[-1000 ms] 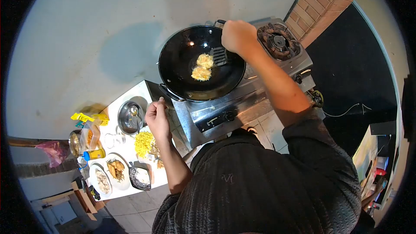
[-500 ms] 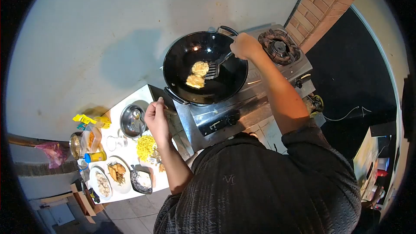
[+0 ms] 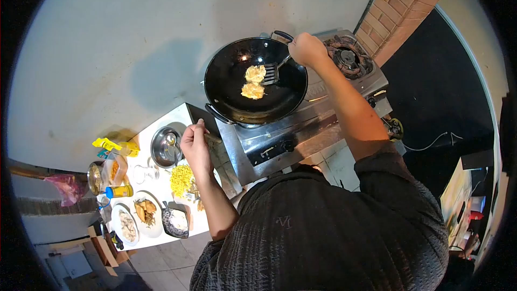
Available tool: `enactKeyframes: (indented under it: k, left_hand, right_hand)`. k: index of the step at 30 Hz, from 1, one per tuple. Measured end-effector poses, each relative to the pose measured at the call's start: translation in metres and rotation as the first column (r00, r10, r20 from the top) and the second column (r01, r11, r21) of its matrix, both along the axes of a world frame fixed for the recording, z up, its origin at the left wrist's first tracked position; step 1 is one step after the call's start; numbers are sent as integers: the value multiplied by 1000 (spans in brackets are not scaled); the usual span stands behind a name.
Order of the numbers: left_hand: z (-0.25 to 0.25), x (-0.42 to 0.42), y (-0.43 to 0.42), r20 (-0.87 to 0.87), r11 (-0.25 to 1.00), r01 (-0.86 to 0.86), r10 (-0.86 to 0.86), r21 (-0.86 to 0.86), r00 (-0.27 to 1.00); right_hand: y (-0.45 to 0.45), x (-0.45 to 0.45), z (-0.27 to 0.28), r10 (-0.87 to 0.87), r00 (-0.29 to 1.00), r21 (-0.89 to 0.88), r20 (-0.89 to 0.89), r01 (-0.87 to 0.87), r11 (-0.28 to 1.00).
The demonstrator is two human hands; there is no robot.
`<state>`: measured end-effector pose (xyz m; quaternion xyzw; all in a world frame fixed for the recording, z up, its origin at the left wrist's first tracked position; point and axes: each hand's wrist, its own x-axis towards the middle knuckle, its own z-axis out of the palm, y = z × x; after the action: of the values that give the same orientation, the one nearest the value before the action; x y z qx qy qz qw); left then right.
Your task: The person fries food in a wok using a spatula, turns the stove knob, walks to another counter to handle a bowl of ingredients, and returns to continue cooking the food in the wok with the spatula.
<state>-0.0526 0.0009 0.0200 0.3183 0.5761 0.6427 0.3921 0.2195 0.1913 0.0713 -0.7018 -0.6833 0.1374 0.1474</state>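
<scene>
My right hand [image 3: 307, 49] is closed around the handle of a slotted spatula [image 3: 271, 74] over the black wok [image 3: 269, 105]. The spatula's slotted head lies inside the wok, against the right side of two pale golden fried pieces [image 3: 254, 82] that resemble egg. One piece sits just above the other, touching or nearly so. My left hand [image 3: 196, 143] hovers between the wok's near-left handle [image 3: 218, 114] and the side table. Its fingers are curled in, and nothing shows in them. Closest to it on the table is a steel bowl [image 3: 159, 153] with a spoon-like utensil inside.
The wok sits on a steel gas stove [image 3: 318, 124]; a second burner [image 3: 349, 59] is at its right. On the white table [image 3: 153, 129] are yellow chopped food [image 3: 181, 179], a small black pan [image 3: 171, 231], plates of food [image 3: 153, 233] and a yellow-blue container [image 3: 123, 191].
The two fried pieces have shifted up and to the right in the wok. My right hand and the spatula have moved slightly up and right. My left hand has hardly moved.
</scene>
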Motion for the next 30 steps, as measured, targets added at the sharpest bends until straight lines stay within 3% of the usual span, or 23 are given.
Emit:
enactKeyframes:
  k: [8, 10, 17, 22, 30]
  left_hand:
    - [-8, -2, -5, 24, 1000, -7, 7, -18, 1000]
    - [-7, -3, -8, 23, 1000, -7, 7, -25, 1000]
    - [-8, -2, -7, 18, 999, -10, 11, -50, 1000]
    - [-12, -1, -4, 12, 998, -15, 16, -58, 1000]
    - [-12, -3, -3, 31, 997, -33, 35, -66, 999]
  right_hand:
    - [-8, -7, 13, 79, 995, 123, 63, -86, 989]
    - [-12, -11, 14, 144, 976, 217, 165, -178, 960]
    - [-31, -14, 26, 179, 955, 273, 236, -242, 931]
    - [-42, -11, 3, 253, 967, 499, 22, -230, 835]
    - [-80, -2, 0, 230, 973, 436, -36, -192, 879]
